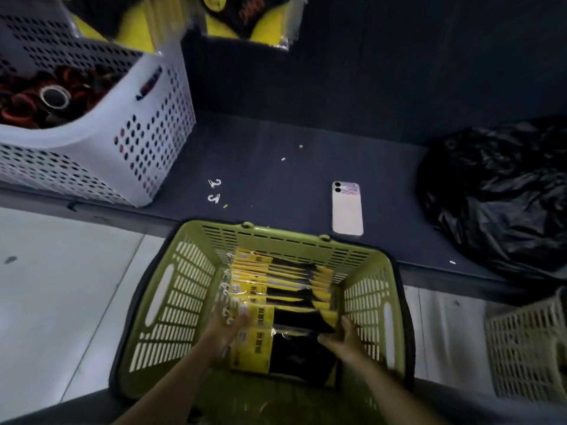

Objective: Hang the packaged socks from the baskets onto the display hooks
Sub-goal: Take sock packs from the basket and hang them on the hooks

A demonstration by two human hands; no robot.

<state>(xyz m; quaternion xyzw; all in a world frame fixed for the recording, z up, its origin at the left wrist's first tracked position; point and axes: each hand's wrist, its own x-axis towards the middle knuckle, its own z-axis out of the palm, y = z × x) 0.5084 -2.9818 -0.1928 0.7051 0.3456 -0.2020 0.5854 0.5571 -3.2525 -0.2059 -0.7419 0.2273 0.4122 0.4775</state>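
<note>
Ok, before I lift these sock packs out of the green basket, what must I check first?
1. Both hands at the sock packs in the green basket: ok.
2. Grip of the left hand at the hook end: cannot tell, blurred.
3. Grip of the right hand at the other end: ok, thumb over the front pack.
4. The pack hooks untangled: cannot tell.
5. The phone out of the lifting path: not ok, it lies on the shelf right behind the basket rim.
6. Free room on the display: cannot tell; only lower ends of the hanging packs show.
</note>
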